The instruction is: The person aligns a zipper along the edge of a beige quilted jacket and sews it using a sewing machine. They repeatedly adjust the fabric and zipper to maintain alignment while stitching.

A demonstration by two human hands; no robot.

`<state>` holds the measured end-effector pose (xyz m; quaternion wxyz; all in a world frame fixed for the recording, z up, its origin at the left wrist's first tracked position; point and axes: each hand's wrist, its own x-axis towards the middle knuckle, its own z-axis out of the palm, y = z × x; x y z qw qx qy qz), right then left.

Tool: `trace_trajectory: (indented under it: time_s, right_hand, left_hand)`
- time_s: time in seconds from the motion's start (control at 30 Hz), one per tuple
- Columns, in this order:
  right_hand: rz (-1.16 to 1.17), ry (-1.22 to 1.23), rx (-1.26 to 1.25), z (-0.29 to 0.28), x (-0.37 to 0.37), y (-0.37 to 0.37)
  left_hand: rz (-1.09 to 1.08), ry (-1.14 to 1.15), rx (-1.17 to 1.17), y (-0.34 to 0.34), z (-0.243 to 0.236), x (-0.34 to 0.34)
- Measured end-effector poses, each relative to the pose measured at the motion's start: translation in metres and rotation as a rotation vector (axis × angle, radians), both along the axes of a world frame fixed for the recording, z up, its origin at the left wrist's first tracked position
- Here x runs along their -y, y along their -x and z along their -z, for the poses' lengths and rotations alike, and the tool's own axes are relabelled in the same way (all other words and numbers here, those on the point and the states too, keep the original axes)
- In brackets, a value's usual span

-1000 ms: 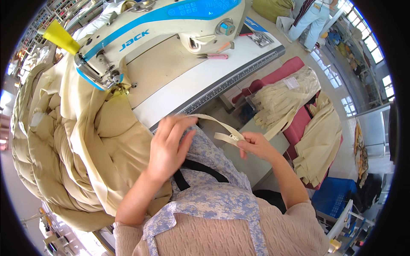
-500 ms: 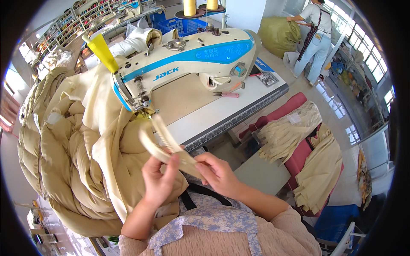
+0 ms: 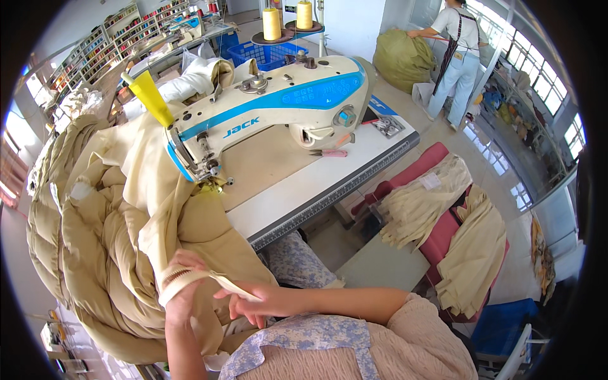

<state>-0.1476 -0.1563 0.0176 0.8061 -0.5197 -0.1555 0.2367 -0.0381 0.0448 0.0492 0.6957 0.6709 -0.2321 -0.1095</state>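
A cream zipper (image 3: pixel 226 283) with teeth along its edge curves between my hands, just in front of the sewing machine. My left hand (image 3: pixel 182 305) is closed round one part of it, and the strip loops over the fingers. The other end runs across to my right hand (image 3: pixel 269 301), whose fingers are bent and pinch it, partly hidden by the hand itself. Beneath both hands spreads a beige padded jacket (image 3: pixel 104 247), its smooth panel (image 3: pixel 212 228) reaching up under the needle area of the white and blue sewing machine (image 3: pixel 266 104).
Pink-handled thread snips (image 3: pixel 329 153) lie on the machine table (image 3: pixel 272 218). Right of it, cream fabric pieces (image 3: pixel 472 253) rest on a red padded seat (image 3: pixel 437 244). Yellow thread cones (image 3: pixel 271 25) and a blue basket (image 3: pixel 269 54) stand behind. A person (image 3: pixel 457 57) handles a green sack (image 3: pixel 403 60) far right.
Both hands have moved down and left, away from the needle, carrying the zipper over the jacket. My right forearm now lies more level. The view has shifted slightly.
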Motion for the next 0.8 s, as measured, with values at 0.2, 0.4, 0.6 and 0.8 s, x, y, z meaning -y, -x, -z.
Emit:
trace_trajectory:
  time_s: [0.2, 0.4, 0.6, 0.8]
  right_hand:
    - [-0.157, -0.470, 0.004, -0.055, -0.042, -0.035]
    - [-0.167, -0.612, -0.124, -0.020, -0.060, -0.036]
    - [-0.268, -0.544, -0.208, 0.015, -0.043, -0.009]
    - [-0.414, -0.225, -0.277, 0.035, -0.003, 0.012]
  left_hand:
    - [0.092, 0.377, -0.112, -0.039, -0.046, 0.004]
    - [-0.116, 0.173, -0.007, -0.036, -0.023, -0.001]
    - [-0.114, 0.135, -0.256, -0.044, 0.000, -0.001]
    - [-0.179, -0.079, -0.202, -0.043, 0.017, 0.029]
